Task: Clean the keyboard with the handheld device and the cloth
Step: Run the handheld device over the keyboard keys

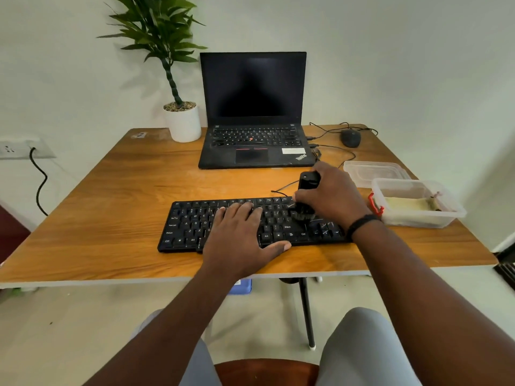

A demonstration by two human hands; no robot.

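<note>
R hand wrapped round the handheld device, fingers curled on its black body, brush end down on the keys at the right part of the keyboard. L hand flat, fingers straight, pressing the middle keys, thumb out along the kb's near edge; holds nothing, just pins the board.

Kb sits near the table's near edge, right of centre. Cloth, by the look of it, is the pale folded thing in the clear container at the right edge, just beside the kb's right end; can't confirm. Not in use yet.

Risks, my read:
- Thin cable runs off the kb's far edge just beside the device. Brush stroke going far-side could snag it and drag the kb.
- White flecks on the right-hand keys; hard sweep prob. throws them onto the table or deeper between keys.
- R wrist near the container; wide stroke rightward could knock it twd the right edge.
- Little margin btwn kb and near edge; if L hand lifts, a pull stroke could slide it off.

Room: open wood left of the kb and btwn kb and laptop. Lid, mouse and its wires crowd the far right corner. Plant pot at far edge, well apart.
</note>
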